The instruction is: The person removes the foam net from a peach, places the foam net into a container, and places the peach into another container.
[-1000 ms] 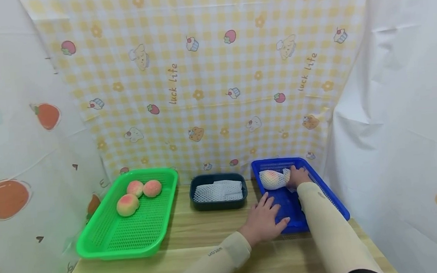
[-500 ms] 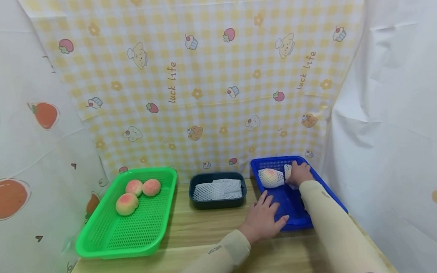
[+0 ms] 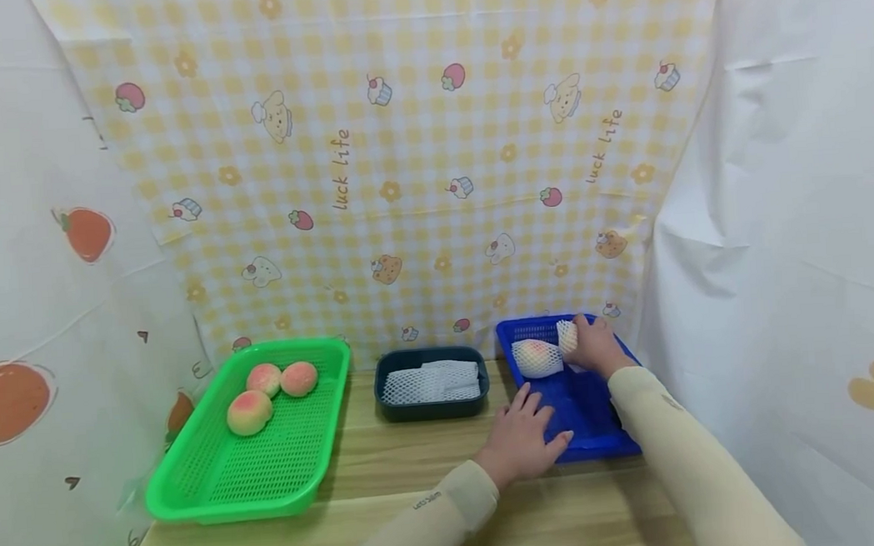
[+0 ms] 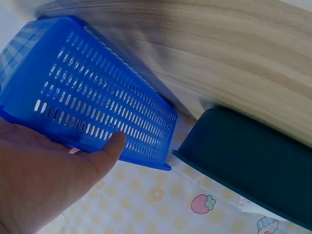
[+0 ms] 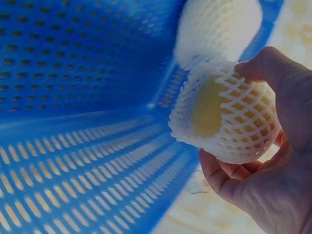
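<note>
In the head view, my right hand (image 3: 597,345) grips a peach in a white foam net (image 3: 567,340) at the back of the blue basket (image 3: 578,444). The right wrist view has thumb and fingers curled round this netted peach (image 5: 243,119), yellow skin showing through the net's open end. Against it is a second netted peach (image 5: 219,29), seen in the head view as the left netted peach (image 3: 538,359) lying in the basket. My left hand (image 3: 521,443) rests with spread fingers at the basket's left rim; the left wrist view shows a digit touching the slotted wall (image 4: 97,92).
A green basket (image 3: 270,484) on the left holds three bare peaches (image 3: 250,412). Between the baskets stands a dark teal tray (image 3: 434,409) with folded white foam nets (image 3: 432,382). Patterned cloth (image 3: 399,142) hangs behind and at both sides of the wooden table (image 3: 389,468).
My right hand has shifted slightly up and back with the netted peach, more of which now shows beside the fingers. My left hand stays at the rim. The head view has shifted slightly.
</note>
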Demonstrator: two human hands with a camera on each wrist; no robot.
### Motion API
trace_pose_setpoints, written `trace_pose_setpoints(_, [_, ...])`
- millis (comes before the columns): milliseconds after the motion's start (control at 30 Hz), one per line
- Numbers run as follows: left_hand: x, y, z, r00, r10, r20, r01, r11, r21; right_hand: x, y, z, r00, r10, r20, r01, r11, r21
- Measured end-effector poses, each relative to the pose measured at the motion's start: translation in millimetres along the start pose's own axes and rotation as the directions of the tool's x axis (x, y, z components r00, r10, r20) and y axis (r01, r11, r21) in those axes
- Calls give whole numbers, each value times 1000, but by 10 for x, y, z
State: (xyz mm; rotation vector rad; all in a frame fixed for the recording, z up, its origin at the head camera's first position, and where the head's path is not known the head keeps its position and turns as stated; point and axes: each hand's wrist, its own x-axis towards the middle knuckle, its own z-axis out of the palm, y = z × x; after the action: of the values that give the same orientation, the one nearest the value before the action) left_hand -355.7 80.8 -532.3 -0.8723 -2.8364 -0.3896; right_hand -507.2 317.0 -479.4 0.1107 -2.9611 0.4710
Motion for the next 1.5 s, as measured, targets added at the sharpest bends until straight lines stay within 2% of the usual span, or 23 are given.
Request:
trace_pose_setpoints(167, [-17,-59,-16,1000,-9,4,9,996,-86,-194,-300,-132,993,-116,-25,116,993,18])
trace_pose_setpoints(267, [-23,-130,-49,1000,-4,-21,1,985,-173,-288,-465,-175,982,-186,-12,186,982,29])
trace_pose_setpoints(333, [-27,-180,-83,999,8,-43,-16,980,-197,-328,-556,-199,976,-217,-5,217,975,39])
trace_pose_setpoints(433, [-51,-237,-162,997,26,-69,-40,978,-207,-369,-651,-241,965,-262,-5,262,964,45])
trace_pose_setpoints(567, [-116,-305,-264,995,20,-97,-37,984,-175,-427,-749,-317,951,-308,8,307,951,41])
trace_pose_setpoints(733, [-214,-464,-378,992,-26,-126,6,988,-156,-520,-875,-388,936,-351,37,349,935,57])
trace_pose_setpoints(833, [-331,-603,-519,985,-76,-152,41,975,-220,-600,-956,-413,924,-377,54,372,924,82])
trace_pose_setpoints(933, [-477,-771,-673,972,-120,-200,61,959,-278,-706,-1054,-428,910,-409,76,401,911,98])
trace_pose_setpoints(1100, [-730,-1022,-890,944,-186,-273,94,944,-316,-885,-1235,-400,864,-495,93,486,868,101])
trace_pose_setpoints(1300, [-1064,-1250,-1085,913,-253,-320,145,934,-326,-1036,-1550,-227,784,-607,130,593,794,134])
trace_pose_setpoints(1500, [-1349,-1421,-1172,899,-322,-296,209,910,-357,-1160,-1850,-59,703,-686,188,667,728,158])
